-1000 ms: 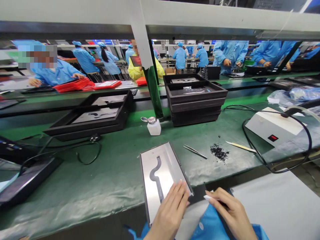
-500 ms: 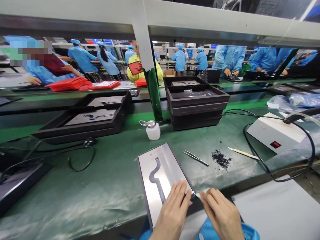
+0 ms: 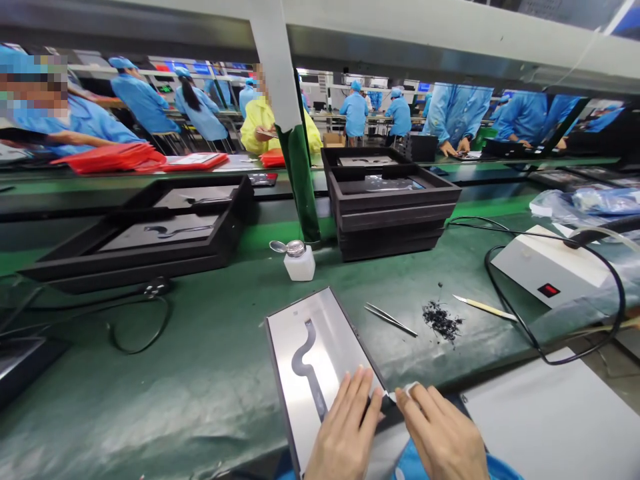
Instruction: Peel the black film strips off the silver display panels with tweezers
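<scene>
A flat silver panel (image 3: 327,330) with dark edges and a grey S-shaped ribbon cable (image 3: 303,363) lies tilted over the bench's front edge. My left hand (image 3: 345,423) rests flat on its lower right part, fingers stretched out. At the panel's right corner, my right hand (image 3: 440,427) pinches a small white cloth (image 3: 411,388), its tip against the edge. To the right of the panel lie metal tweezers (image 3: 391,319), a heap of black scraps (image 3: 442,321) and a yellow-handled craft knife (image 3: 485,307). Behind the panel stands a white dispenser bottle (image 3: 300,264) with its metal lid up.
Black trays (image 3: 395,223) are stacked behind the bottle, and more black trays (image 3: 200,257) sit at left with panels in them. A white box (image 3: 555,263) with a red switch and looping black cable stands at right. A green post (image 3: 303,187) rises mid-bench. Co-workers in blue work beyond.
My right hand has moved left and up, bringing the white cloth from beside the panel to its right corner. My left hand stays on the panel. The view has shifted slightly.
</scene>
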